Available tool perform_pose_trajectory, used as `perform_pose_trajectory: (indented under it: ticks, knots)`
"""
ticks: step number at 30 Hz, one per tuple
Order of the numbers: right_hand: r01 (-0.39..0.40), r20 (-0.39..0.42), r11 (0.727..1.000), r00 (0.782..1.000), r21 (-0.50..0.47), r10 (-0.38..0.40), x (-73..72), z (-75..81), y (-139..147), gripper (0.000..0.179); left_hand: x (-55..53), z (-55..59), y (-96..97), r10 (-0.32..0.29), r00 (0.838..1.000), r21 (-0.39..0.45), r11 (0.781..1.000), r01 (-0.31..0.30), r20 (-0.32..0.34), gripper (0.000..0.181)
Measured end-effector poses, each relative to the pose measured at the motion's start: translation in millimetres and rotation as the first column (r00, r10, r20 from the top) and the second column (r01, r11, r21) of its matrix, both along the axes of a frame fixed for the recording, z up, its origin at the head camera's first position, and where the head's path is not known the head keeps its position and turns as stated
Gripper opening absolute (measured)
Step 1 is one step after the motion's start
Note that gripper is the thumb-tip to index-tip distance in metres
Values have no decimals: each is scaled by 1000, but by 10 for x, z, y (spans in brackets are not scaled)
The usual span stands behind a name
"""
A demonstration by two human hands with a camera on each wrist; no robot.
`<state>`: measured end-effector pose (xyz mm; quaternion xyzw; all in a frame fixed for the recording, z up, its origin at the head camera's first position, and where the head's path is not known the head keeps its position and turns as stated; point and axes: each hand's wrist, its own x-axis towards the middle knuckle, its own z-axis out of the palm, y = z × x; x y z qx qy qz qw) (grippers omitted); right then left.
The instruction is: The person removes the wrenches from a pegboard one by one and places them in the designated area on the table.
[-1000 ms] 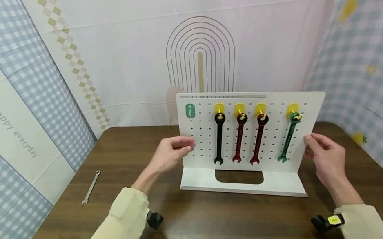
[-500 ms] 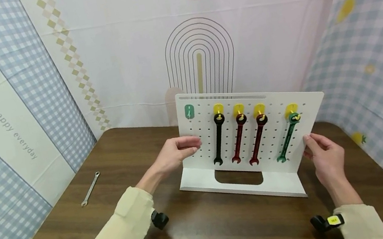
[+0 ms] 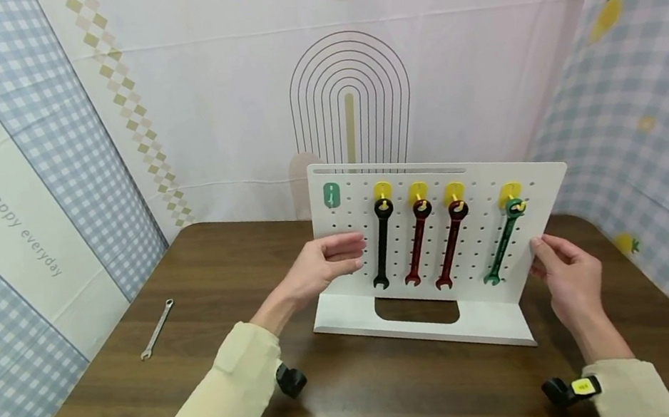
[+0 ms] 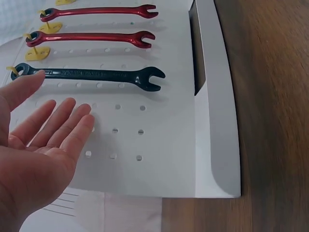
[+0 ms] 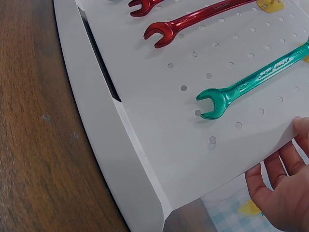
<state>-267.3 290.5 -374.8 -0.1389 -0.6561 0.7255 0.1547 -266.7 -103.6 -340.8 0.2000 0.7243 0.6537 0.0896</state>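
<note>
On my feed the right hand (image 3: 572, 277) pinches the right edge of the white pegboard (image 3: 478, 237), thumb on the front face, other fingers curled behind. Left hand (image 3: 317, 267): fingers loosely extended, palm toward the wrist camera, holding nothing; it's in front of the board's left part, just beside the black wrench (image 3: 382, 244). In the left wrist view I get the thumb overlapping that wrench near its ring end; can't tell if they touch. Board stands on the brown table (image 3: 336, 395) on its flat base. Black wrench, two red wrenches (image 3: 451, 245) and green wrench (image 3: 502, 245) hang by their rings on yellow hooks (image 3: 382, 192), forked ends down. Green hook plate (image 3: 331, 195) sits at the board's upper left. Silver wrench (image 3: 158, 328) lies on the table, well apart, left of the board. Patterned cloth (image 3: 216, 111) behind the table.
</note>
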Motion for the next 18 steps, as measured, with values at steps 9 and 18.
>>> perform_pose_trajectory:
  ticks: [9, 18]
  knots:
    - [-3, 12, 1000, 1000, -4, 3, -7, -12, 2, 54, -40, -65, 98, 20, 999, 17, 1000, -19, -27, 47]
    - [-7, -11, 1000, 1000, -17, 6, -20, -3, 10, 53, -81, -52, 196, 49, 997, 27, 999, -47, -61, 38]
